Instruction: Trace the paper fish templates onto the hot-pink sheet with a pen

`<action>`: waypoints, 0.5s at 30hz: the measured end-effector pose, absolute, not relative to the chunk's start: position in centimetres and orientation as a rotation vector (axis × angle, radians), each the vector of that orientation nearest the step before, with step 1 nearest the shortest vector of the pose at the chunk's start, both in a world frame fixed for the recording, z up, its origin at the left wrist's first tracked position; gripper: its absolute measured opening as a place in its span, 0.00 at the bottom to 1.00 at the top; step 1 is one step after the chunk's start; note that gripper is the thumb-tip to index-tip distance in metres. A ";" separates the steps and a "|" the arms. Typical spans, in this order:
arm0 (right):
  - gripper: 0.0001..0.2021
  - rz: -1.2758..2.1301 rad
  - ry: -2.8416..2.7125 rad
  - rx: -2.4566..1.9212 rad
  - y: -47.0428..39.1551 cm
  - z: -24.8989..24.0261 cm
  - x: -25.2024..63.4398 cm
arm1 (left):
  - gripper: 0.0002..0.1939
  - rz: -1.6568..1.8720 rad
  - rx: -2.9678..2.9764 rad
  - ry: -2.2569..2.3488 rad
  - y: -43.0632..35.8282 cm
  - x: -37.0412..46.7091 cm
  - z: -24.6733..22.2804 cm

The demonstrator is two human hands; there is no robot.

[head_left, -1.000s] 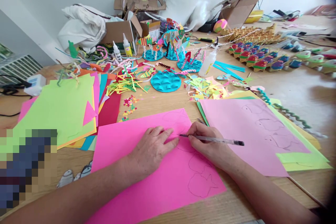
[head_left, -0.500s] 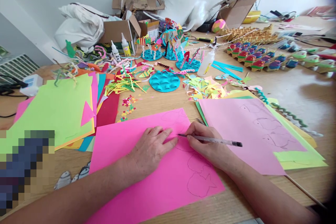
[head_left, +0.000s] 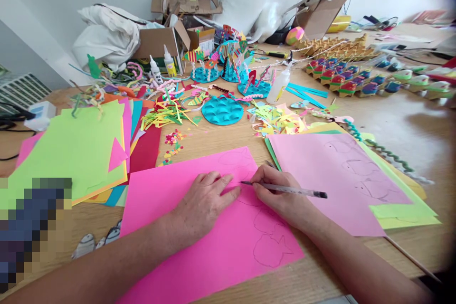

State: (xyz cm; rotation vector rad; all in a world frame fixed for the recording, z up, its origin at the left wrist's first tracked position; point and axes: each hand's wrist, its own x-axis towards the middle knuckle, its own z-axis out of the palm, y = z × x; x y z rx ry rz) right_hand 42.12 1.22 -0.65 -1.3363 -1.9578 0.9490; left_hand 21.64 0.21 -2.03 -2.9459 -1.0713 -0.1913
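Note:
A bright pink sheet of paper (head_left: 160, 247) lies in front of me on the wooden table, with several fish outlines (head_left: 271, 251) drawn along its right side. My left hand (head_left: 210, 202) rests flat on the sheet, fingers spread. In my right hand (head_left: 280, 194) a pen (head_left: 299, 190) is pinched, its tip touching the paper near my left fingertips. Part of the drawn lines is hidden under my hands. To the right, a pale pink sheet (head_left: 320, 185) with more fish drawings lies on green and yellow paper.
Coloured paper sheets (head_left: 78, 152) are stacked at left. Beyond the pink sheet lie paper scraps (head_left: 281, 121), a blue scalloped disc (head_left: 223, 110) and a glue bottle (head_left: 280, 85). Painted egg cartons (head_left: 342, 78) stand at back right. A thin stick (head_left: 409, 256) lies at lower right.
The whole view has shifted very slightly. Both hands and the pen keep the same place on the pink sheet.

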 end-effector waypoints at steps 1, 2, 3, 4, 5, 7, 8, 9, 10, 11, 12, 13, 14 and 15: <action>0.05 0.944 -1.963 -1.334 1.2 -0.7 42.1 | 0.19 -0.195 -2.945 -1.071 0.2 21.6 -2.0; 0.05 0.939 -1.967 -1.332 1.2 -0.7 42.2 | 0.19 -0.196 -2.947 -1.068 0.2 21.7 -2.0; 0.05 0.933 -1.967 -1.330 1.1 -0.7 42.3 | 0.19 -0.197 -2.948 -1.068 0.2 21.7 -2.0; 0.05 0.931 -1.964 -1.330 1.1 -0.7 42.3 | 0.20 -0.199 -2.950 -1.066 0.2 21.6 -2.0; 0.05 0.932 -1.957 -1.327 1.1 -0.8 42.4 | 0.20 -0.198 -2.953 -1.066 0.2 21.6 -1.9; 0.05 0.934 -1.934 -1.321 1.1 -0.9 42.4 | 0.20 -0.188 -2.960 -1.069 0.2 21.6 -1.9; 0.05 0.935 -1.922 -1.317 1.1 -0.9 42.4 | 0.20 -0.182 -2.960 -1.073 0.2 21.6 -1.8; 0.05 0.931 -1.916 -1.318 1.1 -0.9 42.4 | 0.20 -0.177 -2.960 -1.077 0.2 21.6 -1.8; 0.05 0.922 -1.917 -1.322 1.2 -0.8 42.3 | 0.20 -0.171 -2.962 -1.077 0.2 21.6 -1.7; 0.05 0.909 -1.921 -1.326 1.2 -0.8 42.3 | 0.20 -0.166 -2.962 -1.080 0.2 21.7 -1.7; 0.05 0.897 -1.932 -1.330 1.2 -0.7 42.2 | 0.20 -0.163 -2.965 -1.080 0.2 21.7 -1.7; 0.05 0.887 -1.944 -1.333 1.2 -0.7 42.1 | 0.20 -0.158 -2.967 -1.080 0.2 21.7 -1.7; 0.05 0.881 -1.954 -1.336 1.2 -0.6 42.1 | 0.20 -0.152 -2.969 -1.081 0.2 21.7 -1.7; 0.05 0.882 -1.964 -1.336 1.2 -0.6 42.1 | 0.20 -0.151 -2.968 -1.081 0.2 21.7 -1.7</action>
